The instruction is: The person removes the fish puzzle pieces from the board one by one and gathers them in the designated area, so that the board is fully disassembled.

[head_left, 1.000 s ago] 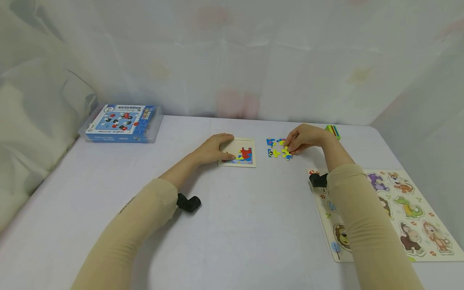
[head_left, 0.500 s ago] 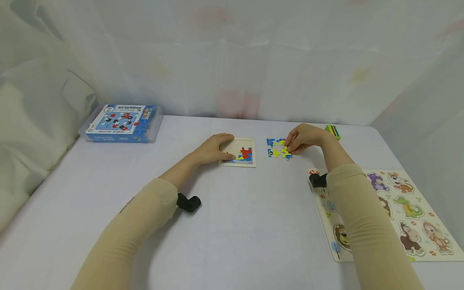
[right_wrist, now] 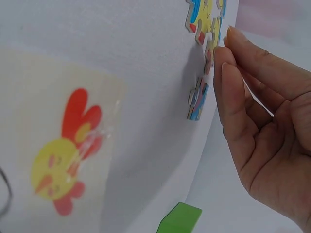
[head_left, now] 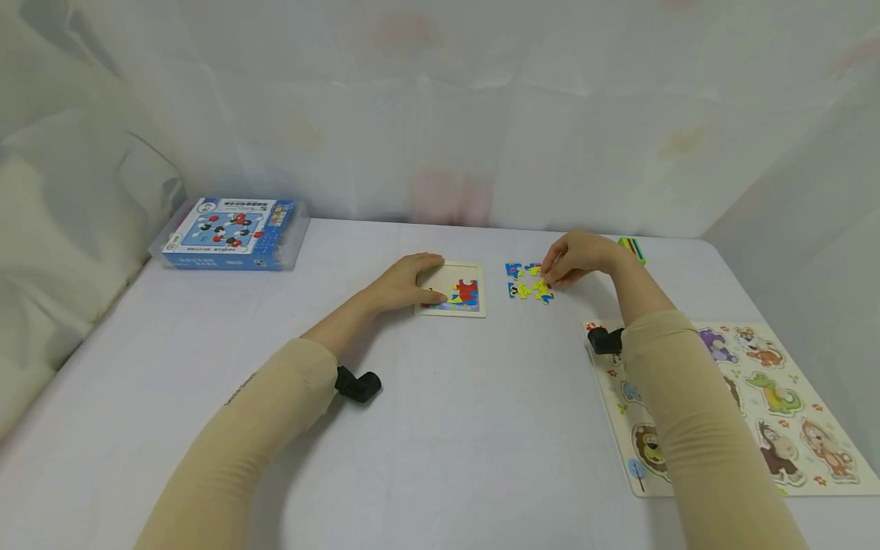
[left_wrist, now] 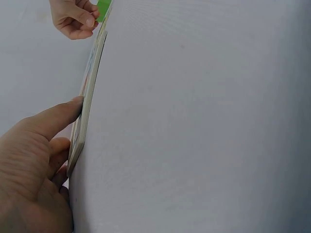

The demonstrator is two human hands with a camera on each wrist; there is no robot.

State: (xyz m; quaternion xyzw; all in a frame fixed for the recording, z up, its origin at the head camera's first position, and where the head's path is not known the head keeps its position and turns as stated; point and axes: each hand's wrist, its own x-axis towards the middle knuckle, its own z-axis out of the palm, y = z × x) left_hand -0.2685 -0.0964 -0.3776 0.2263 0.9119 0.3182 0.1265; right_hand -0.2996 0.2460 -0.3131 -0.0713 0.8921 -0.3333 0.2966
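Left of centre, the left hand [head_left: 401, 283] grips the puzzle tray [head_left: 450, 271], thumb laid over it and fingers at the far rim. Should this hold slacken, the tray may slide on the cloth-covered worktop [head_left: 467, 428] and unseat the fitted pieces [head_left: 467, 292]. To its right lie the loose pieces [head_left: 524, 290], arranged around a gap; a stray brush of the fingers could scatter them. Just over their right edge, the right hand [head_left: 580, 256] has thumb and fingertips brought together; whether they pinch a piece cannot be told. Anything so thin, caught only by its edge, would probably slip or twist.

Materials and forms, in the same order: the boxed set [head_left: 227, 234] combines clear plastic with a glossy blue printed panel; the tray is pale, square-framed, apparently wooden; the pieces are flat, knobbed and socketed, brightly printed above pale cut edges; the striped block [head_left: 632, 250] is sharp-cornered and green-sided; the cream animal board [head_left: 742, 368], partly hidden by the tan right sleeve [head_left: 694, 412], bears figures with contoured outlines.
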